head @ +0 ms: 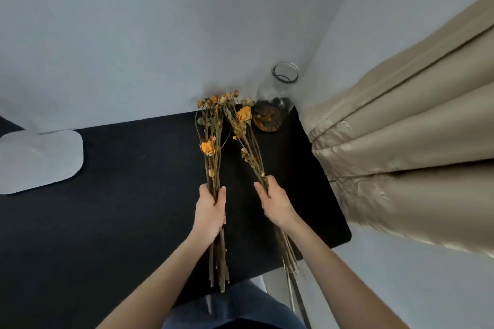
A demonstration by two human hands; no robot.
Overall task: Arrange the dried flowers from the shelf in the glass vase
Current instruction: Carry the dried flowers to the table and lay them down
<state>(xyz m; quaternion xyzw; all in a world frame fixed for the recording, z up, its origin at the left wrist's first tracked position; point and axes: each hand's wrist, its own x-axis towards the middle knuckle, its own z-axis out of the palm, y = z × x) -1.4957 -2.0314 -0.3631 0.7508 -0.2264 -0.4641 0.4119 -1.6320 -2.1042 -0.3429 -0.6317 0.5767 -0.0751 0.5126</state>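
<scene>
My left hand (211, 209) grips one bunch of dried flowers (212, 152) around its stems, orange heads pointing away from me. A second bunch of dried flowers (247, 141) is held by my right hand (274, 201) the same way. Both bunches hover over the black tabletop (120, 195), their heads nearly meeting at the far end. The glass vase (278, 96) stands in the far right corner of the table, just beyond the flower heads, with dark dried material in its bottom. Its mouth is open and nothing sticks out of it.
A grey flat base (37, 160) lies on the table at the left. Beige curtains (414, 147) hang close along the table's right edge. White walls meet behind the vase. My jeans show below the table's near edge.
</scene>
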